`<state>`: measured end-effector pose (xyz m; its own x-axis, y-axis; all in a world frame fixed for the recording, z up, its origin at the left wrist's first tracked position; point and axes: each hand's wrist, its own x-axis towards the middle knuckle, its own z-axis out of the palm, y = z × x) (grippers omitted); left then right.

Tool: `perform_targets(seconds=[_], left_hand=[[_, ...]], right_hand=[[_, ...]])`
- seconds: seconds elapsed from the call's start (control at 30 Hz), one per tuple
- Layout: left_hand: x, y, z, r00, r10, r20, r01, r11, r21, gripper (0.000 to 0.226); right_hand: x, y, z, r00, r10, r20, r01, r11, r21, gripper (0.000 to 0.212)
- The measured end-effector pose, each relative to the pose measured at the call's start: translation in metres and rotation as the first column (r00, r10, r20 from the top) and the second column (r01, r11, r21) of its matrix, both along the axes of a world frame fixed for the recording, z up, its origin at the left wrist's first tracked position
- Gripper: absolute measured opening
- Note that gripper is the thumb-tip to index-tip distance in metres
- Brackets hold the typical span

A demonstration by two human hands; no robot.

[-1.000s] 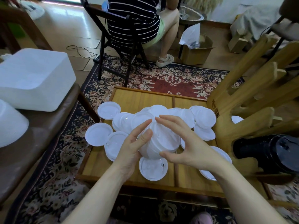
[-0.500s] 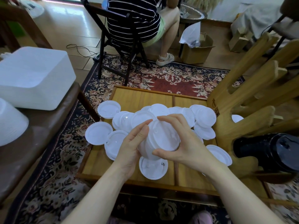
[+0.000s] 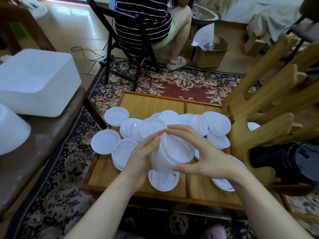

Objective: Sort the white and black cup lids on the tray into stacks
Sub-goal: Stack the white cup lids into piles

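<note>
Cupping one white lid stack point(image 3: 172, 152), left hand point(image 3: 139, 159), right hand point(image 3: 203, 157)

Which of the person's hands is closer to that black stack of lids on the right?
Right. The right hand holds the white stack on the side toward the black stack; the left hand grips its far side.

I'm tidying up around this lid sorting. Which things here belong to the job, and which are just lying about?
Job:
stack of white lids, held by left hand and right hand
loose white lids
wooden tray
stack of black lids

Lying about:
white bin
cardboard box
folding chair
</note>
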<state>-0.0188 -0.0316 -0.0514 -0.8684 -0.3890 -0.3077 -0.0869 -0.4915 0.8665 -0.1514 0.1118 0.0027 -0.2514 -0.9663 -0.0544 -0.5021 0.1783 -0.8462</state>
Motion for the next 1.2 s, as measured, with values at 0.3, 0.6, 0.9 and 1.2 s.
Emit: perform_targets(seconds=[0.3, 0.6, 0.9, 1.2], left_hand=[[0.001, -0.003, -0.003, 0.999, -0.051, -0.002, 0.051, 0.997, -0.062, 0.072], [-0.002, -0.007, 0.002, 0.993, 0.103, -0.066, -0.106, 0.993, -0.052, 0.077], [0.002, -0.004, 0.006, 0.995, -0.1, 0.019, 0.101, 0.989, -0.106, 0.069], [0.001, -0.008, 0.014, 0.998, 0.046, 0.04, -0.04, 0.988, -0.15, 0.072]], right_hand=[[0.003, -0.001, -0.006, 1.0, -0.019, -0.015, 0.019, 1.0, 0.001, 0.084], [0.012, -0.011, -0.017, 0.927, -0.245, 0.285, 0.251, 0.968, 0.016, 0.098], [0.005, -0.006, -0.022, 0.905, -0.273, 0.328, 0.271, 0.961, 0.052, 0.094], [-0.009, -0.006, -0.029, 0.924, -0.245, 0.294, 0.235, 0.97, 0.07, 0.088]])
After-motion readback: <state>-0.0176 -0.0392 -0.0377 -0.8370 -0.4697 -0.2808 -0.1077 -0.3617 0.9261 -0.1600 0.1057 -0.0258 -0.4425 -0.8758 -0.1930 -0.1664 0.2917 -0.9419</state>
